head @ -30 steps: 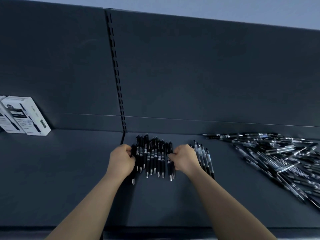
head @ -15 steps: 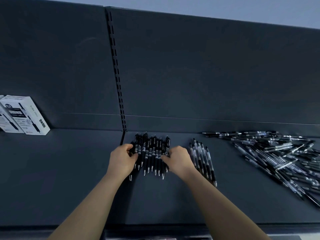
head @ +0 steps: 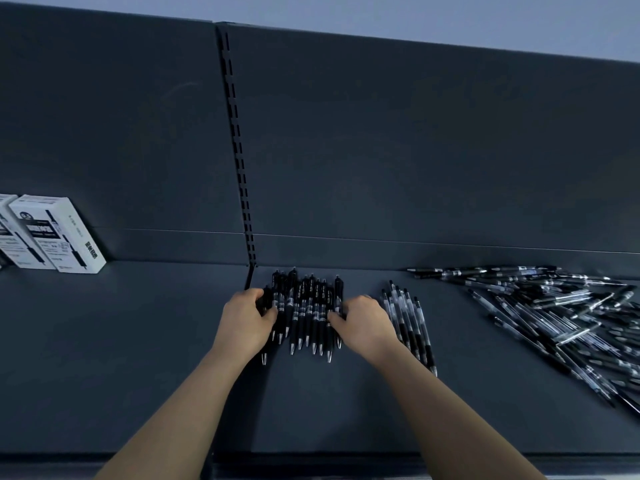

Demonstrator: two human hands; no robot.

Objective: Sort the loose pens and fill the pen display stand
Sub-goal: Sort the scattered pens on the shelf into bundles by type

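At center frame, the left hand (head: 244, 323) and right hand (head: 367, 323) curl their fingers round a side-by-side row of black pens (head: 306, 306), silver tips pointing down-frame, lying on the shelf (head: 138, 341).

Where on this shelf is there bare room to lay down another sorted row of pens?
Widest bare shelf: between the white boxes and the left hand. A narrower wedge lies between the clear pens and the loose pile. Crowded: the middle, where it and the right hand grip the black pens, and the right end under the pile.
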